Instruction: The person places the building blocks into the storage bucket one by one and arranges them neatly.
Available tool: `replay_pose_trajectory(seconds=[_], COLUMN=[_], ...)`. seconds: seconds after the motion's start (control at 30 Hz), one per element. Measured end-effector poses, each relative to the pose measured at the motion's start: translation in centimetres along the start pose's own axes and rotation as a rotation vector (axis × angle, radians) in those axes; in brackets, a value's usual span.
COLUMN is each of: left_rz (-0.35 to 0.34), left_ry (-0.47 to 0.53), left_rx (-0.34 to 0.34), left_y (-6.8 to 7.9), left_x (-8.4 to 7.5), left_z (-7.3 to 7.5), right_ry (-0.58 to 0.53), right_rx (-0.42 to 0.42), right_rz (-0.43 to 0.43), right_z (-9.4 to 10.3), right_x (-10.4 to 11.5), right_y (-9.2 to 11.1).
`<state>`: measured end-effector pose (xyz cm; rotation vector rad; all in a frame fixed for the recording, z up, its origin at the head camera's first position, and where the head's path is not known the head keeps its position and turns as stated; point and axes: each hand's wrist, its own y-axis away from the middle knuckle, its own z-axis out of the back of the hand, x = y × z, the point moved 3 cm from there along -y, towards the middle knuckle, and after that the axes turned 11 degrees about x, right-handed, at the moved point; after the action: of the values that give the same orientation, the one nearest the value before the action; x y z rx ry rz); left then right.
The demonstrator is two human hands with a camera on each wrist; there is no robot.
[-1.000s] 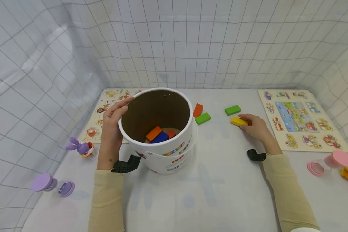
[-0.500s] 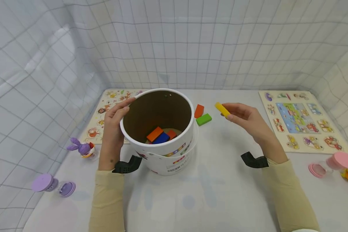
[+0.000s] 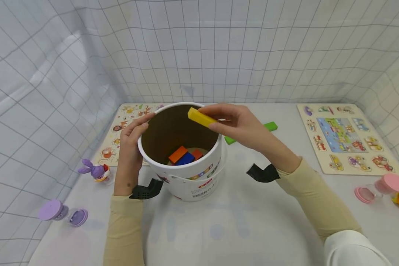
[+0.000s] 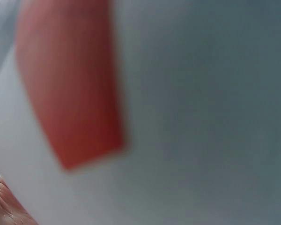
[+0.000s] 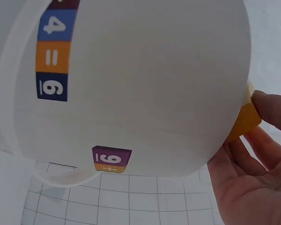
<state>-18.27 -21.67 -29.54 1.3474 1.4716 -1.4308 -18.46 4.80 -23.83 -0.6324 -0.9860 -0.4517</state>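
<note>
In the head view, a white toy bucket (image 3: 189,186) stands tilted toward me, with orange, blue and red blocks (image 3: 185,158) on its bottom. My left hand (image 3: 131,142) holds the bucket's left side, fingertips at the rim. My right hand (image 3: 237,123) pinches a yellow block (image 3: 201,117) between thumb and fingers, over the bucket's right rim. The right wrist view shows this yellow block (image 5: 246,121) at the bucket's rim, partly hidden by its wall. The left wrist view is filled by the bucket's blurred wall (image 4: 187,140) with a red print.
Beyond my right hand lie two green blocks (image 3: 270,126), one partly covered. Picture puzzle boards stand at left (image 3: 108,151) and right (image 3: 349,162). Purple hourglass-shaped toy (image 3: 53,210) and rabbit figure (image 3: 94,170) are at left; a pink-capped toy (image 3: 390,183) is at right.
My right hand has picked the yellow block off the table and carried it left to above the bucket's rim. The left hand stays at the bucket. An orange-red block is now hidden behind my right hand.
</note>
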Motion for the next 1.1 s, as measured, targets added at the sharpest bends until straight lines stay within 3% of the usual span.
replay_pose_trajectory(seconds=[0.27, 0.47, 0.57, 0.73, 0.87, 0.93, 1.0, 1.1], left_rz=[-0.009, -0.021, -0.028, -0.017, -0.009, -0.011, -0.012, -0.014], left_ry=[-0.013, -0.005, 0.004, -0.006, -0.028, -0.032, -0.032, -0.013], left_rx=[-0.004, -0.001, 0.002, 0.01, 0.014, 0.016, 0.015, 0.011], left_y=[0.0, 0.0, 0.0, 0.0, -0.1, -0.1, -0.1, 0.0], left_x=[-0.1, -0.1, 0.0, 0.1, 0.0, 0.0, -0.1, 0.0], left_z=[0.0, 0.0, 0.0, -0.1, -0.2, -0.1, -0.1, -0.1], right_ry=[0.297, 0.516, 0.448, 0.144, 0.069, 0.071, 0.078, 0.124], right_rx=[0.13, 0.16, 0.08, -0.184, -0.373, -0.407, -0.39, -0.273], right_rz=[-0.078, -0.084, -0.046, -0.026, -0.158, -0.271, -0.394, -0.535], right_z=[-0.3, -0.7, -0.5, 1.2, 3.4, 4.1, 4.5, 4.4], right_x=[-0.5, -1.0, -1.4, -2.6, -7.4, -10.9, -14.2, -18.0], right_y=[-4.0, -5.3, -5.1, -2.9, 0.1, 1.6, 3.0, 4.3])
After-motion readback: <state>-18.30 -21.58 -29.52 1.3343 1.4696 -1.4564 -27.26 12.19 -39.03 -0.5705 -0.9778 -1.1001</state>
